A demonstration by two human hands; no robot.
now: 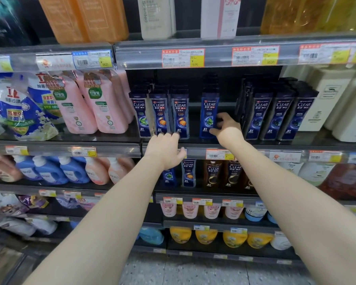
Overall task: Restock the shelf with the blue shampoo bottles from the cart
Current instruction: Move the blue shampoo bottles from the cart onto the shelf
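Note:
A blue CLEAR shampoo bottle (209, 114) stands upright on the dark middle shelf (193, 141), alone in a gap. My right hand (227, 128) grips its right side, thumb low at the front and fingers round the edge. To its left stand three blue CLEAR bottles (159, 114) in a row with more behind. My left hand (165, 151) rests at the shelf's front edge just below them, fingers curled over the lip and holding no bottle. A darker group of CLEAR bottles (280, 114) stands to the right. The cart is out of view.
Pink refill bottles (95, 103) and blue-white pouches (25, 112) fill the shelf's left part; white bottles (327, 103) stand at the right. Price-tag rails (193, 56) run along each shelf edge. Lower shelves hold more bottles and pouches. Speckled floor (183, 272) lies below.

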